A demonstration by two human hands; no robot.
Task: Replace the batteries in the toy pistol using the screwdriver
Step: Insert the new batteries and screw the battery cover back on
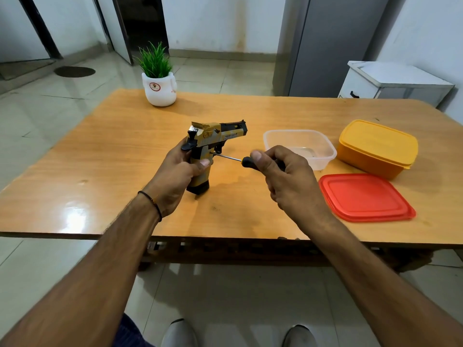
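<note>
A yellow and black toy pistol point(213, 136) stands upright over the middle of the wooden table point(100, 156), barrel pointing right. My left hand point(175, 179) grips its handle from the left, thumb across the grip. My right hand point(283, 176) holds the black handle of a screwdriver point(234, 159). The thin metal shaft points left, and its tip touches the pistol's grip just below the trigger guard. No batteries are visible.
A clear plastic container point(300, 146) sits open right of the pistol. Beside it stands a closed yellow box point(378, 149), with a red lid point(363, 196) lying flat in front. A potted plant point(157, 78) stands at the table's far left.
</note>
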